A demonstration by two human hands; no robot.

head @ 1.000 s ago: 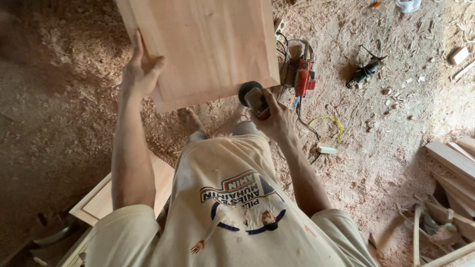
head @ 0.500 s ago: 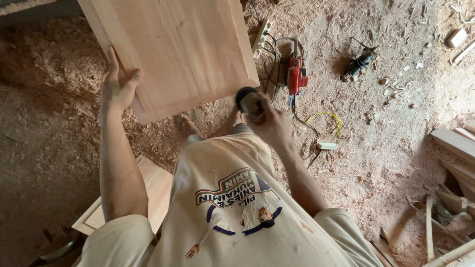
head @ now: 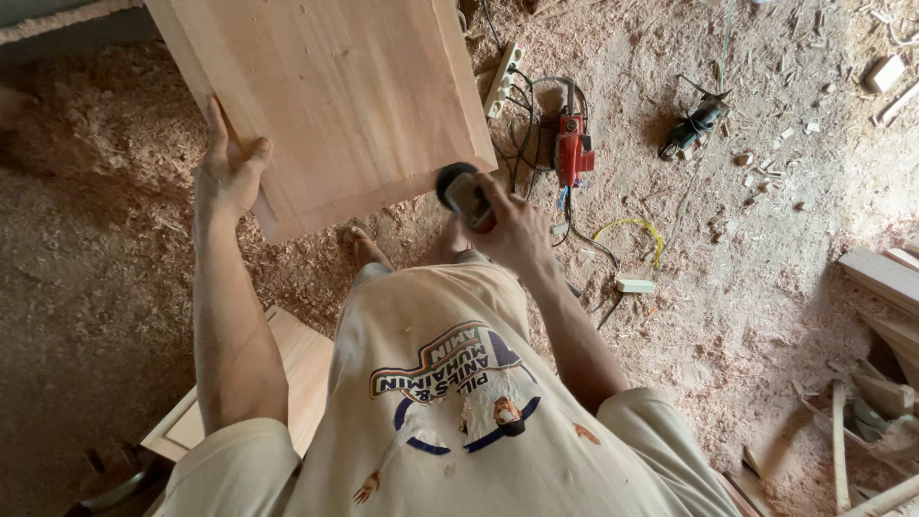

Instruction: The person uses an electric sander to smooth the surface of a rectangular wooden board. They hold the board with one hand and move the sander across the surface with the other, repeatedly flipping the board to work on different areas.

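The floor (head: 115, 287) is the biggest thing here, covered all over in sawdust and shavings, with wood offcuts strewn toward the right edge. Above it the person holds a pale wooden panel (head: 335, 96), tilted, its long axis running from the top of the view down toward the body, with the lower corner pointing at the left hand (head: 230, 172). That hand lies flat and spread against the panel's left edge, fingers up along the wood and thumb out to the side. The person's cream shirt (head: 450, 402) fills the lower middle; it carries a round printed emblem in blue, red and white. A second framed panel (head: 297, 364) lies on the floor under the left arm, partly hidden by it. The right hand (head: 517, 225) is closed around a small dark tool (head: 464, 191) just beside the panel's lower right edge; its kind cannot be told. Beyond the right hand lie a red power tool (head: 571, 151), a white socket strip (head: 503, 78) with tangled black cords, a dark power tool (head: 691, 123), a looping yellow wire (head: 637, 230) and a small pale block (head: 635, 285).
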